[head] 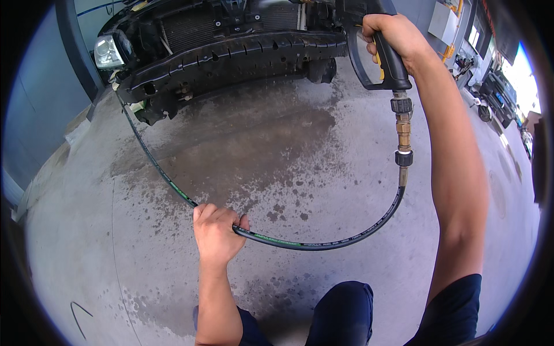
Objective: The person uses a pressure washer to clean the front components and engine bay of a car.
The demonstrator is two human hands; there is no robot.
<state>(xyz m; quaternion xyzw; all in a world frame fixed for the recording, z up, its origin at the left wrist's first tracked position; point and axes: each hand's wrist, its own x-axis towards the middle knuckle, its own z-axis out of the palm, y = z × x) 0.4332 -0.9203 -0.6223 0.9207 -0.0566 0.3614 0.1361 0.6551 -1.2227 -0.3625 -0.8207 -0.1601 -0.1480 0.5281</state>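
Note:
My right hand [396, 41] grips the black handle of a pressure washer gun [391, 65], up at the top right. Its yellow trigger [380, 65] shows under my fingers. A brass coupling [403, 129] with black collars hangs from the handle and joins a black hydraulic hose [320, 246]. The hose curves down and left into my left hand [218, 233], which is closed around it. From there it runs up towards the car's front left corner in the picture. The front of the gun is cut off by the top edge of the view.
Ahead stands a car front without its bumper cover, with a bare black crash beam [233, 60], a radiator [190, 32] and a headlight [108, 52]. The concrete floor [151, 259] has wet patches. A bent thin rod [78, 318] lies at lower left. Assorted equipment [497, 95] stands along the right.

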